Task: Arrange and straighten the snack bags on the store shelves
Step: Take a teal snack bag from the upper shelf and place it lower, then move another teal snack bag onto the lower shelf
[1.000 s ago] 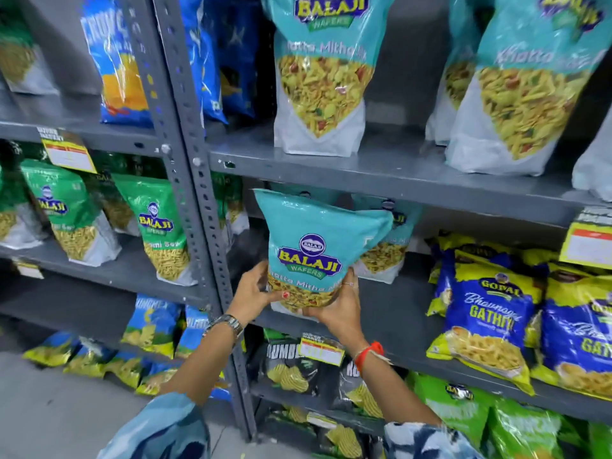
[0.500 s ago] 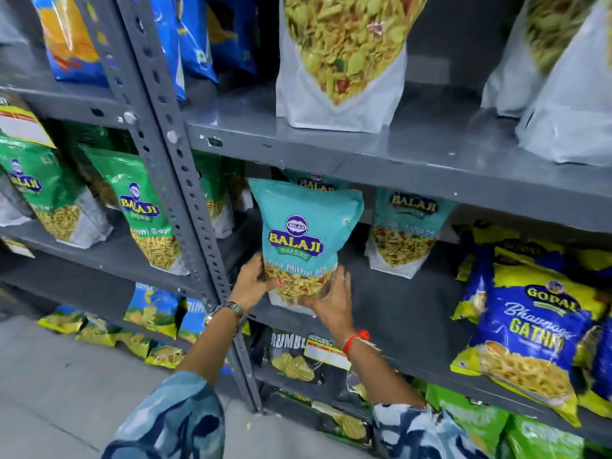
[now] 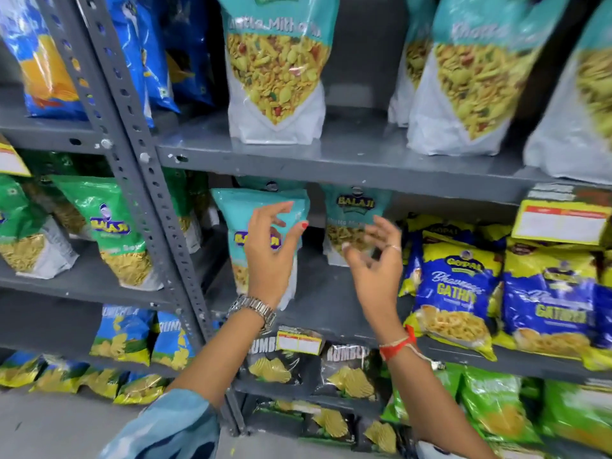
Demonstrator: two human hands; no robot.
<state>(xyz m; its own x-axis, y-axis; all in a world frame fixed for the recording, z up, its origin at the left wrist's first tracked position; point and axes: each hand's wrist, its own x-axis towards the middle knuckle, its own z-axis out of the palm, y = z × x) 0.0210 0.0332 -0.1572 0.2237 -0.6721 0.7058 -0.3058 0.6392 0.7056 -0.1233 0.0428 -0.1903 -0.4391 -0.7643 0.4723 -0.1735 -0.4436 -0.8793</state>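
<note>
A teal Balaji snack bag (image 3: pixel 236 212) stands upright at the left end of the grey middle shelf (image 3: pixel 328 306). My left hand (image 3: pixel 270 256) hovers right in front of it with fingers spread, holding nothing; whether the fingertips touch the bag I cannot tell. My right hand (image 3: pixel 377 266) is open in the air to the right, in front of a second teal Balaji bag (image 3: pixel 354 207) further back on the same shelf. Both hands are slightly blurred.
Blue-and-yellow Gopal Gathiya bags (image 3: pixel 453 293) lean at the shelf's right. Large teal namkeen bags (image 3: pixel 276 77) stand on the upper shelf (image 3: pixel 331 167). A perforated grey post (image 3: pixel 155 193) separates green Balaji bags (image 3: pixel 109 226) on the left. Black chip bags (image 3: pixel 278 362) sit below.
Both hands have let go of the teal bag, which now stands on the middle shelf. The hands rose and opened; the right one moved off to the right.
</note>
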